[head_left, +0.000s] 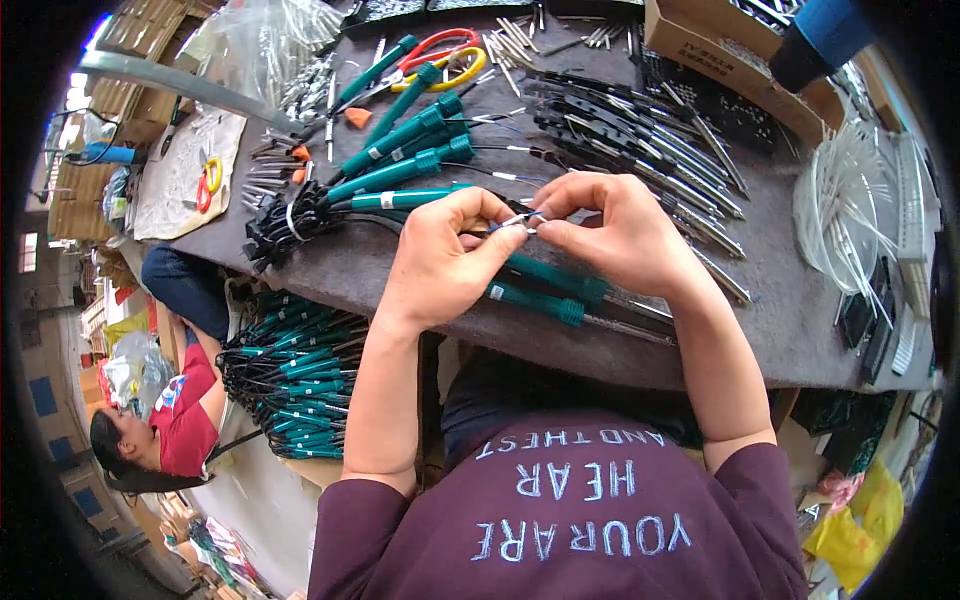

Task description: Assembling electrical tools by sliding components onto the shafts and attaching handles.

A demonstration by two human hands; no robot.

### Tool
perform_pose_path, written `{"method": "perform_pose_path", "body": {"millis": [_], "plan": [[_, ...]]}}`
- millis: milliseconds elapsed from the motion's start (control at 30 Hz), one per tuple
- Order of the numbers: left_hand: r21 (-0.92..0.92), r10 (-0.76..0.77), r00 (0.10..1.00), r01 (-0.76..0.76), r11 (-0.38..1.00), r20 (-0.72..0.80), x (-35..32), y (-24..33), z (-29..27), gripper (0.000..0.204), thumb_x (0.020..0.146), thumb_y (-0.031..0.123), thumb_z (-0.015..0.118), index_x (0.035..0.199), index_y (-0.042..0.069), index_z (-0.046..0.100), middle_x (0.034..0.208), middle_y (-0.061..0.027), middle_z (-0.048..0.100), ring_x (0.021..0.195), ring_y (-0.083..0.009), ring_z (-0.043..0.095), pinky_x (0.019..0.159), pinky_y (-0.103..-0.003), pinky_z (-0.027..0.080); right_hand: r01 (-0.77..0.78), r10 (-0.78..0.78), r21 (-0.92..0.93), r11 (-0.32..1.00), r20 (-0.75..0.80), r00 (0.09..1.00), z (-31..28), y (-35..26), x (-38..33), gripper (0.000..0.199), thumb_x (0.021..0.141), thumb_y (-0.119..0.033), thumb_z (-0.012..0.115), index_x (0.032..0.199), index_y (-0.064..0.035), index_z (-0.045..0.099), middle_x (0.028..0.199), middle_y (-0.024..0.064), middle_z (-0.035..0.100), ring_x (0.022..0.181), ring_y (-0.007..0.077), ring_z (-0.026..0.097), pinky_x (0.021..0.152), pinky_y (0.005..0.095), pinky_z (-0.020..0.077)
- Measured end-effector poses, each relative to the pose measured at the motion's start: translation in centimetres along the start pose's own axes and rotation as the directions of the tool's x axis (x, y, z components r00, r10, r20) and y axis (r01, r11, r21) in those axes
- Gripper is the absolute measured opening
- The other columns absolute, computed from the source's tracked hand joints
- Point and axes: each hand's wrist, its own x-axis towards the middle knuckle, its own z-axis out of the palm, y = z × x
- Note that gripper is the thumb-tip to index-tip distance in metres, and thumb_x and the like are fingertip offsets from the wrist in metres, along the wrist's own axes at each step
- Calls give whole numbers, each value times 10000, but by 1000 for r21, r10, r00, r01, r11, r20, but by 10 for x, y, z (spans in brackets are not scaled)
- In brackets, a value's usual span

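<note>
Just above the near edge of the table, my two hands meet fingertip to fingertip. My left hand (pixel 440 262) pinches a thin wire with a white sleeve (pixel 514 220) between thumb and forefinger. My right hand (pixel 622 232) is closed in a pinch on the other side, at a thin dark-blue wire end (pixel 537 215). The fingers partly hide where the wires meet. Under and beside my hands lie green plastic handles (pixel 400 178) with thin wires coming out. Their black cords (pixel 285 225) are tied in a bundle at the left. Another green handle (pixel 535 303) with a metal shaft lies below my wrists.
Many metal rods with black parts (pixel 640 140) are spread to the right. Red-and-yellow scissors (pixel 440 62) lie behind. A cardboard box (pixel 715 50), a blue tool (pixel 830 40) and a clear bag of white wires (pixel 845 205) stand right. Finished-looking green handles (pixel 295 385) are piled lower left, near another person (pixel 185 420).
</note>
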Motion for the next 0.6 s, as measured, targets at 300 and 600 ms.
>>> {"method": "perform_pose_path", "body": {"millis": [300, 600], "plan": [[75, 48, 999, -47, 996, -12, -1, -6, 4, 149, 934, 126, 759, 945, -7, 692, 782, 1, 663, 685, -21, 538, 590, -198, 437, -78, 68, 122, 989, 84, 994, -4, 6, -3, 193, 895, -116, 758, 1013, 36, 745, 1072, 70, 724, 895, 93, 656, 824, 267, 547], [52, 38, 999, -36, 998, -39, -1, -8, 2, 139, 894, 102, 791, 942, -1, 710, 782, 9, 663, 696, -24, 566, 610, -191, 444, -143, 128, 170, 975, 94, 987, -2, 7, -1, 294, 839, -141, 667, 1037, 55, 761, 770, 30, 705, 684, 63, 600, 654, 246, 504]]}}
